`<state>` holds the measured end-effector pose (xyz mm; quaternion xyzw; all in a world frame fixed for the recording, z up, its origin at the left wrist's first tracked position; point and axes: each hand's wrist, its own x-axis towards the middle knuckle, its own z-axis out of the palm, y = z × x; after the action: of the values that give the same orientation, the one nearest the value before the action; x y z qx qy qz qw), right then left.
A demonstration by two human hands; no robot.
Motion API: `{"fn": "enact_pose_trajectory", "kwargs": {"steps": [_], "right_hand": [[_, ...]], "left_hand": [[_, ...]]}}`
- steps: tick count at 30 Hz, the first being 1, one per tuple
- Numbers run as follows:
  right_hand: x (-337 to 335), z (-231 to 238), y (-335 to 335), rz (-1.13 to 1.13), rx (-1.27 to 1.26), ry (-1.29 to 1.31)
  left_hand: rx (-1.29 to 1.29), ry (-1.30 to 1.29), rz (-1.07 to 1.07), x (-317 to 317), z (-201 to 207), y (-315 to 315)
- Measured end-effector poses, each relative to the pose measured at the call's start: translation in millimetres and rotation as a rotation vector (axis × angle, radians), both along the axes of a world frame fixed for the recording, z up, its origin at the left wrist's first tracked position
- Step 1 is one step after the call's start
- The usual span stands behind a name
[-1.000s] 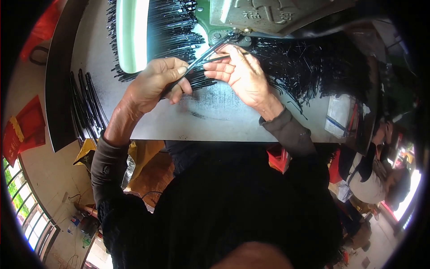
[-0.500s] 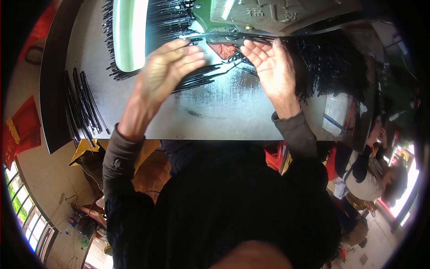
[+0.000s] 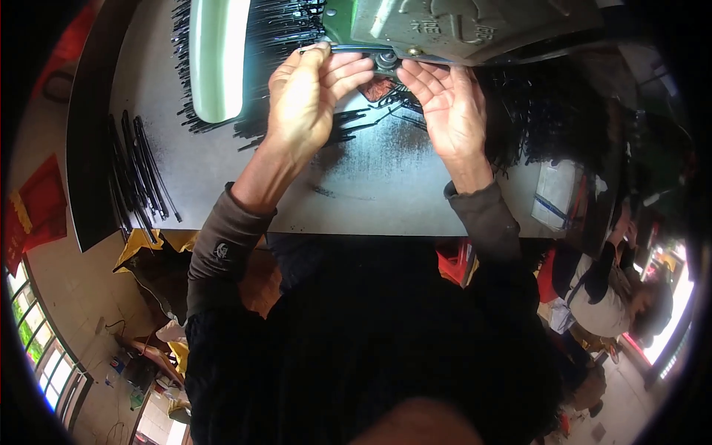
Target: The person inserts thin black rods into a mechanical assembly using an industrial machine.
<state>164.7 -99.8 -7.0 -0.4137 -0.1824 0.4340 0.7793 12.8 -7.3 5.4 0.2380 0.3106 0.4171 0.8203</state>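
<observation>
My left hand (image 3: 308, 96) pinches one end of a thin, dark, rod-like strip (image 3: 352, 49) between thumb and forefinger, its other fingers stretched to the right. Facing it, my right hand (image 3: 454, 115) has its thumb and fingertips at the strip's right part, mostly hidden by the fingers. The strip lies level along the front of a green machine (image 3: 339, 22) with a metal cover (image 3: 482, 30). Between my hands shows a round metal machine part (image 3: 386, 58). Just below it is a reddish patch (image 3: 378, 89), partly covered by loose dark strips.
Many black strips (image 3: 282, 44) lie on the metal tabletop (image 3: 371, 200) around a pale green curved trough (image 3: 216, 67). A separate bundle (image 3: 137, 174) rests at the left edge. At right are a dark tangled heap (image 3: 549, 111) and a whitish box (image 3: 555, 193). Another person (image 3: 604, 289) is at far right.
My left hand has moved right and slightly up, from an open-looking pose to a pinch on the strip. The strip sits closer to the machine cover. My right hand has barely shifted.
</observation>
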Motion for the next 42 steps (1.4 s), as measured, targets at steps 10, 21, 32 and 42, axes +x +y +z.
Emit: {"fn": "enact_pose_trajectory", "kwargs": {"steps": [10,21,32,42], "right_hand": [[-5.9,-5.3,0.1,-0.017,0.056,0.013],[-2.6,-3.7,-1.1,0.019,0.054,0.015],[-5.4,-11.2,0.6,-0.022,0.069,0.12],[75.8,59.6,-119.4,0.392,-0.46,-0.969]], "left_hand": [[0.072,0.036,0.062,5.4,-4.7,-4.2],[0.116,-0.009,0.132,6.5,-10.7,-13.6],[0.066,0.042,0.003,-0.8,-5.9,6.1],[0.031,-0.002,-0.407,-30.4,-14.7,14.1]]}}
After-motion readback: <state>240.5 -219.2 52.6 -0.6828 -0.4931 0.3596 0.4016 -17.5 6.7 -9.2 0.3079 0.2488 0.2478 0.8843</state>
